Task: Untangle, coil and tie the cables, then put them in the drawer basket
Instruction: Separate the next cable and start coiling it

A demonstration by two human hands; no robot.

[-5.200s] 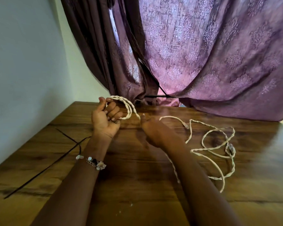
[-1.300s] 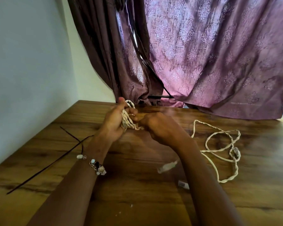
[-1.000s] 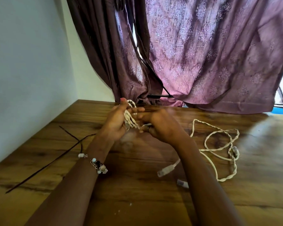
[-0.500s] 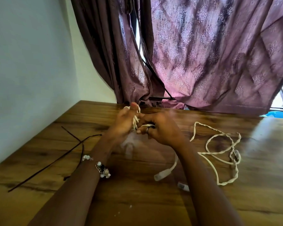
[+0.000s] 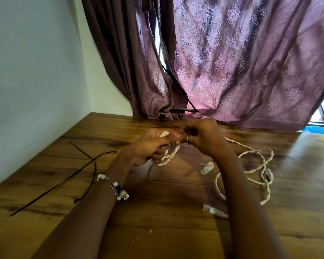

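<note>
A twisted white cable (image 5: 258, 171) lies in loose loops on the wooden table (image 5: 166, 230), with a plug end (image 5: 213, 212) near my right forearm. My left hand (image 5: 150, 146) grips a small coil of that cable (image 5: 168, 156), loops hanging below its fingers. My right hand (image 5: 202, 135) meets the left above the table, its fingers curled and pinching the cable at the coil. Another connector (image 5: 207, 168) dangles just under my right wrist. The drawer basket is not in view.
Thin dark ties (image 5: 67, 176) lie crossed on the table at the left. A white wall (image 5: 36, 71) bounds the left side. Purple curtains (image 5: 232, 62) hang down to the table's far edge.
The coil in my left hand has grown as my right hand wound more cable around it. The loose cable and its connector have been drawn in toward my hands.
</note>
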